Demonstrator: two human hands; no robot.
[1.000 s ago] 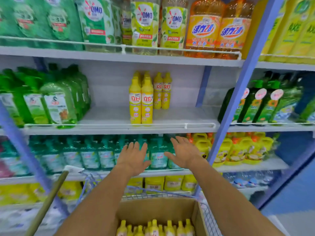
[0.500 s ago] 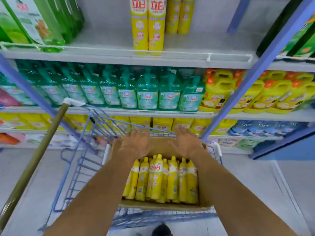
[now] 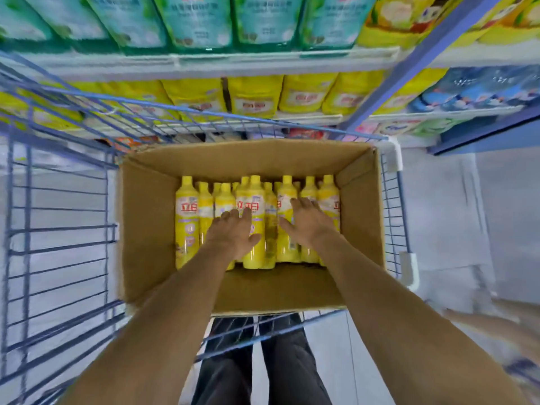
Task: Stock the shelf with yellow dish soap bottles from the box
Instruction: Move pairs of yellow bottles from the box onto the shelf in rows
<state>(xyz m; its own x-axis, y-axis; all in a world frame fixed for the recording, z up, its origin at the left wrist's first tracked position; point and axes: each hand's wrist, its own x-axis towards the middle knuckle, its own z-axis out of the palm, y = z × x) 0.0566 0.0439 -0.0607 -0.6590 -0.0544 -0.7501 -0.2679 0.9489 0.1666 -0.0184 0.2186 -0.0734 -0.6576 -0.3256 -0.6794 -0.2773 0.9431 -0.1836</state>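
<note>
An open cardboard box [image 3: 146,229] sits in a blue wire cart [image 3: 58,229] below me. Several yellow dish soap bottles [image 3: 187,220] with red lettering stand packed together inside it. My left hand [image 3: 233,232] hovers over the middle bottles, fingers spread, palm down. My right hand [image 3: 306,223] is spread over the bottles on the right side, fingertips touching their labels. Neither hand has closed around a bottle. The shelf with the stocked yellow bottles is out of view above.
Shelves ahead hold teal refill packs [image 3: 198,21] on top and yellow pouches [image 3: 254,95] below. A blue shelf upright [image 3: 409,71] runs diagonally at the right. My dark trouser legs [image 3: 263,361] show under the cart.
My view has tilted down from the shelf to the box. Both hands have dropped from in front of the shelf into the box, onto the bottles.
</note>
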